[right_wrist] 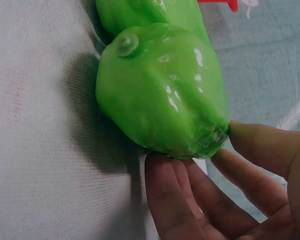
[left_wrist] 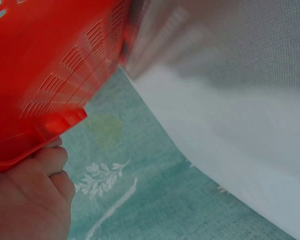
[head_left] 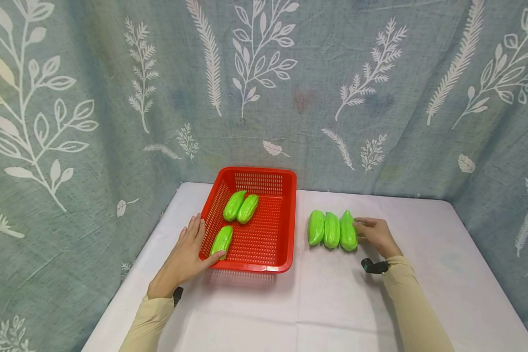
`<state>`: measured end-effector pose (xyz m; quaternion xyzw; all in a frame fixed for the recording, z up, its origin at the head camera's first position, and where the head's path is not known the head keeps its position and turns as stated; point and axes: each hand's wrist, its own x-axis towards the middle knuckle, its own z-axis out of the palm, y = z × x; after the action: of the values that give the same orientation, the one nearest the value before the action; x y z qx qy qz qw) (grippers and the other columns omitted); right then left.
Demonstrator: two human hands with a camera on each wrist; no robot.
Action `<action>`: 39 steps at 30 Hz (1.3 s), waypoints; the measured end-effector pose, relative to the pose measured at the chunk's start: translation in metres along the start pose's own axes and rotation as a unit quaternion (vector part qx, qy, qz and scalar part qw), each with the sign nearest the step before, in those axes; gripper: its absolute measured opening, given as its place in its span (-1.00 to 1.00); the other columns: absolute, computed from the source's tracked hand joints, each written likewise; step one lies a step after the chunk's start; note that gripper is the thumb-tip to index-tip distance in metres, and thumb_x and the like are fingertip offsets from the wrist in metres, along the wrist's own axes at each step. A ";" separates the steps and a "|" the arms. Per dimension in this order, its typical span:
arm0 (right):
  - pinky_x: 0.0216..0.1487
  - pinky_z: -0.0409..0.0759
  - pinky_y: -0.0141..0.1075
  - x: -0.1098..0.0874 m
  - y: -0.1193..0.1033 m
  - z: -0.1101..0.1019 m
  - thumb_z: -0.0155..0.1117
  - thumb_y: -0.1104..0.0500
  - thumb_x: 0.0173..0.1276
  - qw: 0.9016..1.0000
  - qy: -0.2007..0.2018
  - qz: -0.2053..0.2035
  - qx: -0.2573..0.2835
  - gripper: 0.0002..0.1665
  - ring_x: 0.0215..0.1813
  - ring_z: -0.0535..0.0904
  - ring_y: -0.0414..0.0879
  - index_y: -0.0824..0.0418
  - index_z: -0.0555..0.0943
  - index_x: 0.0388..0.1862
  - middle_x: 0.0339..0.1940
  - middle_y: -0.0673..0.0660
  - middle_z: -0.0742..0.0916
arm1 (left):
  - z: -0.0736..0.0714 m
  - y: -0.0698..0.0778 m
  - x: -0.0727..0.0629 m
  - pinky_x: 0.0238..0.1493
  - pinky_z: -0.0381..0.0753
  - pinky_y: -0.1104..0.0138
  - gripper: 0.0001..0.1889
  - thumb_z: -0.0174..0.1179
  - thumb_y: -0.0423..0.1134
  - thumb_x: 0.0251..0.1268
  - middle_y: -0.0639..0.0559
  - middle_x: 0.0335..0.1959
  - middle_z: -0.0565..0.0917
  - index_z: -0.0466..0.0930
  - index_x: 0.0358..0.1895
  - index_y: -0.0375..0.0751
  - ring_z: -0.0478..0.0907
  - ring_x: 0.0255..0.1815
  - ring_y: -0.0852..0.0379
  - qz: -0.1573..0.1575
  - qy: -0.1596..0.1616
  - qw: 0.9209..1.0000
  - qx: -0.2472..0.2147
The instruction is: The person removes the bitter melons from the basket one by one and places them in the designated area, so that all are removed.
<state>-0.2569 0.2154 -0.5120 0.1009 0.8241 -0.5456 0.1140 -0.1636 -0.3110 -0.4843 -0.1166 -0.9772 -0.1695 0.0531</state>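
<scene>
On the surface (head_left: pixel 334 303), a basket (head_left: pixel 289 220) holds three vegetables (head_left: pixel 248 209); to its right, three more vegetables (head_left: pixel 332 230) lie side by side; a curtain (head_left: pixel 308 127) hangs behind them

The head view faces forward-down; close up, left wrist shares its basket (head_left: pixel 289 220), right its vegetables (head_left: pixel 332 231).

Cannot read any text, label, brand, number or sign in the head view or either wrist view.

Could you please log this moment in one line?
left hand: touching red basket; right hand: touching rightmost green vegetable; basket: three vegetables; table: three vegetables
</scene>
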 end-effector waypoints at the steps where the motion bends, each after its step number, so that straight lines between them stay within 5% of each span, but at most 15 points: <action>1: 0.20 0.74 -0.15 0.000 0.000 0.000 0.16 0.03 0.59 1.000 0.001 -0.002 0.001 -0.37 0.34 0.62 0.22 0.38 0.46 0.47 0.47 0.44 0.53 | 0.000 0.000 0.000 0.67 -0.07 -0.24 0.21 0.20 0.42 0.28 -0.27 0.74 -0.20 -0.12 0.65 -0.44 -0.24 0.76 -0.28 0.000 0.000 1.000 0.000; 23: 0.22 0.73 -0.16 -0.003 0.001 -0.004 0.11 -0.09 0.62 1.000 -0.006 0.003 0.015 -0.25 0.36 0.60 0.23 0.40 0.33 0.55 0.49 0.46 0.49 | -0.003 0.003 0.004 0.67 -0.07 -0.24 0.21 0.21 0.40 0.29 -0.31 0.73 -0.17 -0.12 0.65 -0.45 -0.23 0.76 -0.29 0.003 0.001 1.000 -0.005; 39: 0.48 0.50 0.08 -0.016 -0.015 -0.018 0.01 -0.11 0.65 0.999 0.032 -0.038 -0.021 -0.27 0.50 0.45 0.29 0.35 0.34 0.56 0.51 0.42 0.49 | 0.002 0.000 -0.001 0.66 -0.04 -0.25 0.19 0.21 0.40 0.30 -0.28 0.74 -0.15 -0.09 0.65 -0.43 -0.20 0.76 -0.28 0.004 0.018 1.000 -0.005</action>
<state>-0.2473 0.2257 -0.4869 0.0845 0.8416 -0.5290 0.0688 -0.1629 -0.3102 -0.4860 -0.1181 -0.9747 -0.1764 0.0706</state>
